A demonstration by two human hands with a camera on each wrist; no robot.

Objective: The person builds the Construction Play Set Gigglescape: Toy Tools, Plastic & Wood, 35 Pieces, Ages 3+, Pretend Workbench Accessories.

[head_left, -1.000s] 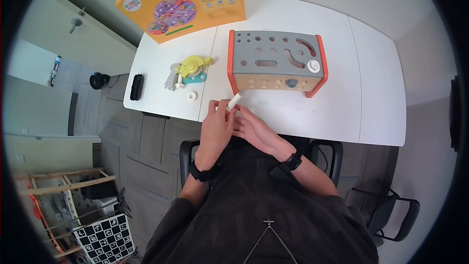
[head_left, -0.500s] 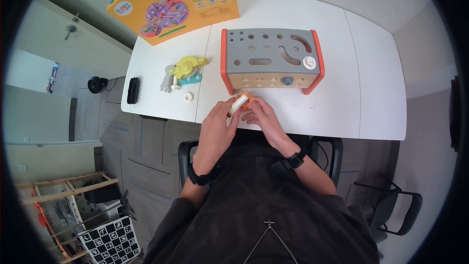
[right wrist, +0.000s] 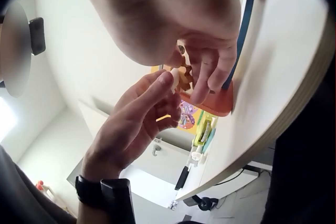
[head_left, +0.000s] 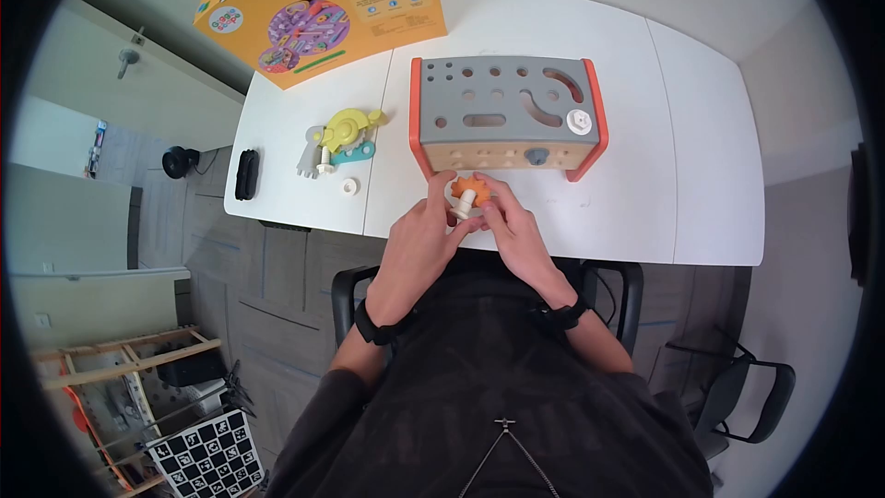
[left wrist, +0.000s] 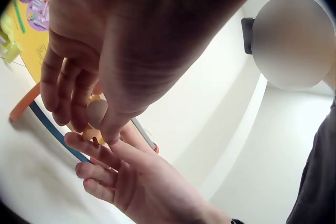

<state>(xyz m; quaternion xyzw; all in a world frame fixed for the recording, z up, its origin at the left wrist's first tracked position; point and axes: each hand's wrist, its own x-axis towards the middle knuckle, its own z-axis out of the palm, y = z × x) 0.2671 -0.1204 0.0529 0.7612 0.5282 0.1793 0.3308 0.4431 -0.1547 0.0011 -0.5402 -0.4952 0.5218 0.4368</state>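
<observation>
Here we are at the front edge of the table (head_left: 636, 212), and the left hand (head_left: 419, 244) has the white bolt (head_left: 466, 204) pinched by its head, while the right hand (head_left: 521, 238) grips the orange gear (head_left: 472, 187) at its rim. Both pieces are up between the hands, just in front of the toy workbench (head_left: 507, 106), bolt shaft against gear. Whether it passes through, I can't tell; fingers cover part of the gear, and both wrist views leave only bits of it showing. The big yellow box (head_left: 369, 14) is cut off at the top of the head view, and the yellow piece (head_left: 346, 129) overlaps the grey piece (head_left: 312, 152) and teal piece (head_left: 358, 153), masking their joins. Now the count: two hands, one gear, one held bolt, a second white bolt (head_left: 324, 164) beside the grey piece, one loose white ring (head_left: 349, 186), one white fastener (head_left: 579, 122) on the bench top, one blue-grey knob (head_left: 536, 157) on its front, and one black object (head_left: 247, 174) at far left.
</observation>
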